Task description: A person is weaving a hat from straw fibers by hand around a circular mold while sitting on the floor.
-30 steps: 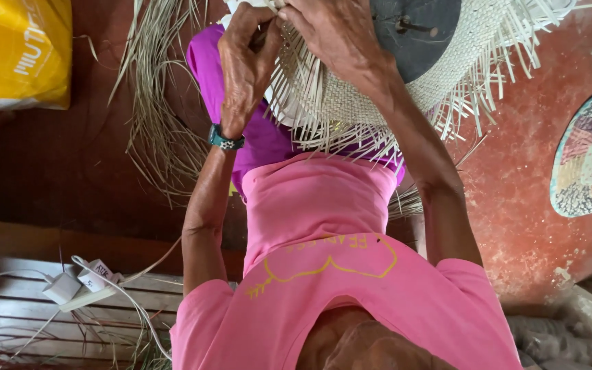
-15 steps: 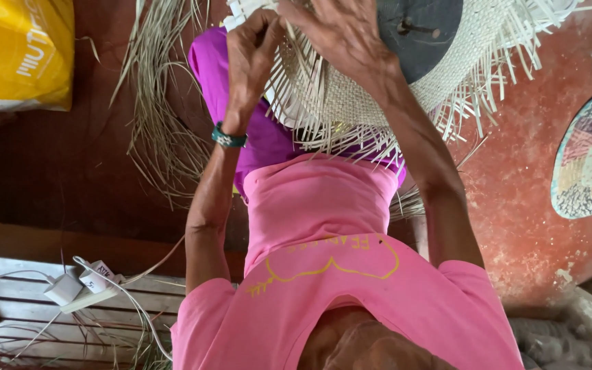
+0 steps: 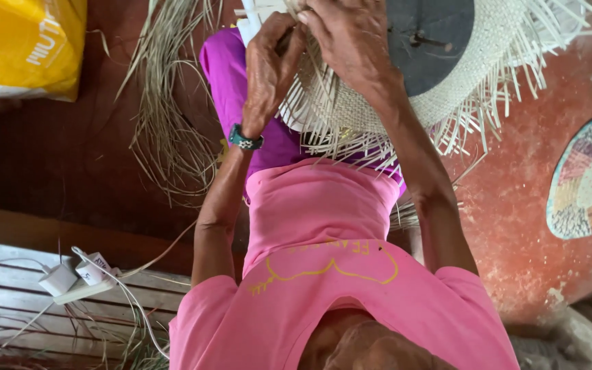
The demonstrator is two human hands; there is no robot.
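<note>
A half-woven pale straw hat rests on my lap over purple trousers, with loose strands fringing its edge. A dark round block sits in its crown. My left hand, with a teal band at the wrist, pinches straw strands at the hat's near-left edge. My right hand presses on the weave right beside it, fingers curled over strands. The fingertips of both hands meet at the top of the view and are partly cut off.
A bundle of loose straw lies on the dark red floor at left. A yellow bag sits top left. A colourful round woven mat lies at right. A white power strip with plugs rests on wooden slats, lower left.
Both hands have stayed on the hat's edge, with the left hand's fingers shifting slightly along the strands. The view has drifted a little.
</note>
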